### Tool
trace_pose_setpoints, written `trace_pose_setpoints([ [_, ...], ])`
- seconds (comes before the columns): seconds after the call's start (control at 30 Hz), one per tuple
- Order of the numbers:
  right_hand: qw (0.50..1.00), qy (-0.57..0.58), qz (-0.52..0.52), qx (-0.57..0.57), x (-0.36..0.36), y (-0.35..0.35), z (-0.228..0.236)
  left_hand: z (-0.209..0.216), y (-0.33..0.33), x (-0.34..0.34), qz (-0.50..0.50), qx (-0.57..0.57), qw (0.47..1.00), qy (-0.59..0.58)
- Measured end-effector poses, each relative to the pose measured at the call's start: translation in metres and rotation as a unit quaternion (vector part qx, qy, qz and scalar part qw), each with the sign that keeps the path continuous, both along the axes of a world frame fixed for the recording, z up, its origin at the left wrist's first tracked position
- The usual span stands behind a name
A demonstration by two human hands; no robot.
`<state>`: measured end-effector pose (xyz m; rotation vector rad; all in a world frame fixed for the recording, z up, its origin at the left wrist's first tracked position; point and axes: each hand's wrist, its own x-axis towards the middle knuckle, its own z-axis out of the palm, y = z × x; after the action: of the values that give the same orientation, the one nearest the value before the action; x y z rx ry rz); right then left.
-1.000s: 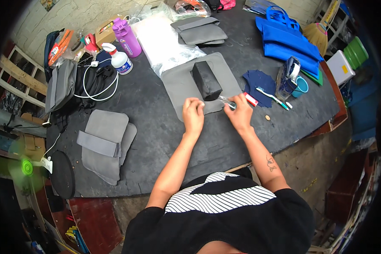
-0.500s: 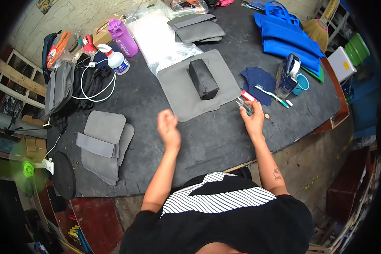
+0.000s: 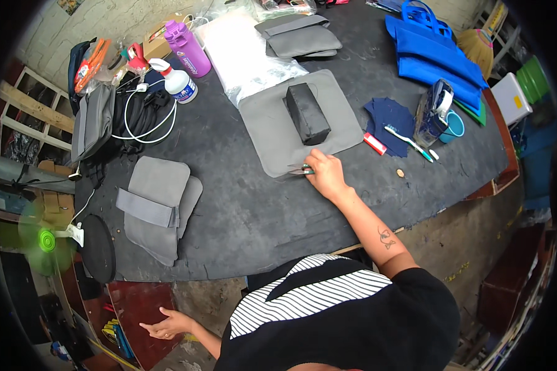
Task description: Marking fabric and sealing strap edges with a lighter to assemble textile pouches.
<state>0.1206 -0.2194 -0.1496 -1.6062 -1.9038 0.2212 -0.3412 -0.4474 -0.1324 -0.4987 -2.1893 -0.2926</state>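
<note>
My right hand (image 3: 327, 176) is closed around small thread snips (image 3: 300, 169) with a green handle. Their metal blades point left, at the front edge of a grey fabric piece (image 3: 263, 117); whether they touch it I cannot tell. On that piece lies a black box-shaped fabric part (image 3: 307, 114), just beyond my fingers. My left hand (image 3: 167, 324) is off the table at the lower left, fingers spread and holding nothing. To the left on the tabletop, a folded grey fabric piece with a strap (image 3: 158, 204) rests flat.
Along the back stand a purple bottle (image 3: 187, 49), a spray bottle (image 3: 181, 85) and clear plastic sheets (image 3: 235, 46). At right are navy scraps (image 3: 390, 120), a toothbrush (image 3: 408, 143), a red-and-white item (image 3: 375, 143), a teal cup (image 3: 453, 127) and blue bags (image 3: 439, 62). A fan (image 3: 46, 241) spins at left.
My left hand has dropped from above the table to beyond its lower-left edge, and its fingers have spread. My right hand has moved left with the snips to the grey piece's front edge.
</note>
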Motion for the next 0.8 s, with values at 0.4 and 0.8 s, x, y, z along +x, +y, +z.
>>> trace_pose_setpoints([
  [0.4, 0.989, 0.059, -0.103, -0.089, 0.076, -0.063, 0.035, 0.069, 0.272, 0.263, -0.752, 0.105, 0.434, -0.486],
  [0.8, 0.962, 0.164, -0.214, -0.029, 0.071, -0.086, 0.018, 0.038, 0.427, 0.342, -0.776, -0.19, 0.443, -0.407],
])
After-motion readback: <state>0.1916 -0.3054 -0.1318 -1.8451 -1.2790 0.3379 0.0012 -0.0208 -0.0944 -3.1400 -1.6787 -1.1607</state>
